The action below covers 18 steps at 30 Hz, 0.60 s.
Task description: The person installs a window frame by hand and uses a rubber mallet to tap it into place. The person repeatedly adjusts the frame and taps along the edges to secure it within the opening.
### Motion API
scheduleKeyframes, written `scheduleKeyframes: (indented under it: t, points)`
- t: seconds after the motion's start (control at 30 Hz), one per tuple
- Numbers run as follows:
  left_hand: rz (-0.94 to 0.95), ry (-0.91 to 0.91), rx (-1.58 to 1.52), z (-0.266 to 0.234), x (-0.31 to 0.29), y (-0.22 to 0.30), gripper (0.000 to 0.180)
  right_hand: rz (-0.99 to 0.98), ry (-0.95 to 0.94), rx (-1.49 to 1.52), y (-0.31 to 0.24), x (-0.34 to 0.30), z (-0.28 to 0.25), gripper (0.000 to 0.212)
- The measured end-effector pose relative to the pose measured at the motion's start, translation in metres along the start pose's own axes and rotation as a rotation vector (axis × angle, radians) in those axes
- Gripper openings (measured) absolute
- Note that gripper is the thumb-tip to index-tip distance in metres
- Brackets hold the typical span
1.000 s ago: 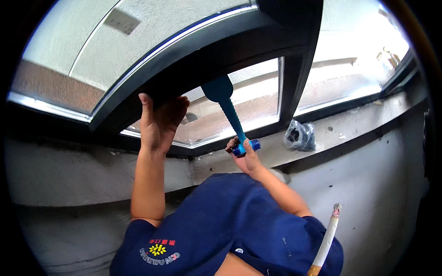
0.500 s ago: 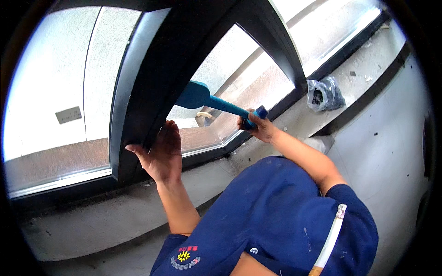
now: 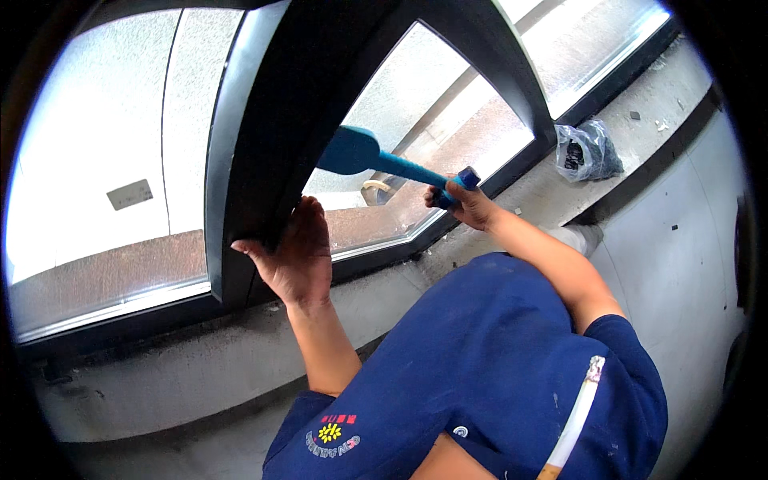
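Observation:
A blue paddle-shaped tool (image 3: 404, 169) with a wide flat head crosses in front of the window glass. My right hand (image 3: 470, 202) is closed round its handle near the dark blue end. The far edge of the paddle head meets the thick black window frame bar (image 3: 268, 136), and whether it goes into a gap there cannot be seen. My left hand (image 3: 300, 256) lies against the lower part of that bar, thumb spread from the fingers, holding nothing. Its fingertips are partly in shadow against the black frame.
A clear plastic bag (image 3: 592, 152) with dark pieces in it sits on the dusty ledge (image 3: 640, 136) at right, among small debris. Glass panes (image 3: 88, 144) stand left and right of the bar. A lit cigarette (image 3: 572, 424) shows close at lower right.
The whole view has shifted, so the window, bag and both hands appear slightly further right. Both hands keep their places: the right on the tool's handle, the left on the bar.

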State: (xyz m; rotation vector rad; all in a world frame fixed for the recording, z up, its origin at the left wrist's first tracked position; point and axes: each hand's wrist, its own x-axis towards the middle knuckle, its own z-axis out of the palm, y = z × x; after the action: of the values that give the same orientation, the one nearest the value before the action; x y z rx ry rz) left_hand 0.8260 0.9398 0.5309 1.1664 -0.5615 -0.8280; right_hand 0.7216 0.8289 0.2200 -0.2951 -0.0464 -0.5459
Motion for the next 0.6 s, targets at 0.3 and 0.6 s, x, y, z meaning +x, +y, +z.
scheduleKeyframes:
  t: [0.3,0.6]
  points:
    - [0.117,0.095,0.064,0.004,0.001,-0.005,0.091,-0.004,-0.017,-0.014,0.0,0.003,-0.002,0.056]
    - [0.073,0.099,0.119,-0.005,-0.004,-0.001,0.1,0.039,0.079,0.077,0.024,-0.041,0.03,0.05]
